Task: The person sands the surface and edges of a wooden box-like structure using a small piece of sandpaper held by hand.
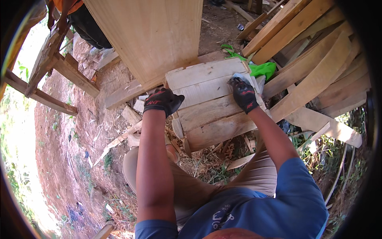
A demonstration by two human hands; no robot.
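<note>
Hands: left [162, 101] and right [244, 95], both in black fabric gloves, matt, with red markings. Crate [211, 109]: unpainted pale wood slats, rough-sawn, dull and weathered, with splintered edges. Panel [153, 36]: light wood, smoother, visible grain, matt. Planks [318, 75]: raw tan timber, coarse and unfinished. Green sheet [263, 69]: thin, slightly glossy, plastic-like. Ground [67, 131]: dry reddish soil, strewn with wood chips and dry grass. Shirt [278, 207]: blue knit cloth, matt.

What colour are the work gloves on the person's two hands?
Black with red markings, on the left hand and the right hand; the head view shows it.
</note>
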